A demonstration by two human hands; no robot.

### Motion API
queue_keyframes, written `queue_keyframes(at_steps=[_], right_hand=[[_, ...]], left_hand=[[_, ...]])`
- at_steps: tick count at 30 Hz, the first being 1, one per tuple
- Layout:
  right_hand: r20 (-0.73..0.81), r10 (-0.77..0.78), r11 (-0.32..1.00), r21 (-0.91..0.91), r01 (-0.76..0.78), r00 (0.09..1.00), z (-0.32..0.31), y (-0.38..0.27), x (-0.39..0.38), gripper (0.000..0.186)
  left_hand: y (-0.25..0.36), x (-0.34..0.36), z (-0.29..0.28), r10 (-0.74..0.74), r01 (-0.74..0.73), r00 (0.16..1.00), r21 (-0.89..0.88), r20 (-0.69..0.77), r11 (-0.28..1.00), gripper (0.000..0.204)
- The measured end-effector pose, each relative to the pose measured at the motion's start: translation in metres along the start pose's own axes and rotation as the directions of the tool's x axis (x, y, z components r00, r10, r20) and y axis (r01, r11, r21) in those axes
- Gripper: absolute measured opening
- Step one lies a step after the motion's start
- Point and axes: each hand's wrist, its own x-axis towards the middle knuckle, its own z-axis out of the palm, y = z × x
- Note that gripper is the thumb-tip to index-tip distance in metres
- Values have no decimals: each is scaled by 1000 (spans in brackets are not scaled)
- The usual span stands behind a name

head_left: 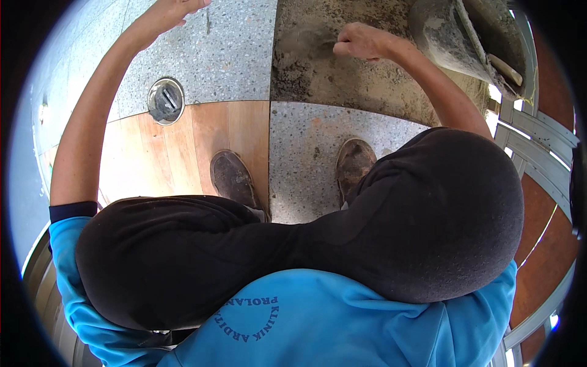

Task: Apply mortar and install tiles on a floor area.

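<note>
Underfoot, a floor of speckled grey terrazzo tiles (232, 49) fills the upper middle of the frame, meeting a patch of wood-look tiles (183, 147) at centre left and a bed of raw grey-brown mortar (342, 79) at upper right. Squatting, a person in a blue shirt (342, 324) and dark trousers (293, 244) takes up the lower half, two dusty shoes (232, 177) planted at centre. A mortar-caked bucket (452, 37) sits at the top right edge, beside pale metal rails (538, 131). Set in the terrazzo at upper left is a round metal floor drain (165, 100). At top, the right hand (361, 41) is curled into a fist pressed on the mortar; whether it grips anything cannot be told. The left hand (168, 12) rests open, fingers spread, on terrazzo.
</note>
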Motion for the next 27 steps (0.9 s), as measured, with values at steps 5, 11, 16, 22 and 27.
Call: queue_keyframes(at_steps=[5,11,16,22,27], right_hand=[[35,-23,996,83,20,999,10,1,-3,35],[30,-227,967,124,221,974,49,35,-5,33],[243,-170,954,283,97,955,62,2,1,34],[386,60,892,394,-223,921,51,7,-32,34],[405,-38,757,608,-238,914,65,44,-44,35]], left_hand=[[-40,11,-6,83,-83,997,38,-4,996,55],[-31,25,-2,194,-195,981,25,28,980,63],[-35,-1,-7,22,-20,999,46,-43,999,55],[-8,1,-1,70,-71,997,-60,-17,996,49],[-3,2,-3,63,-63,998,-90,-4,994,48]])
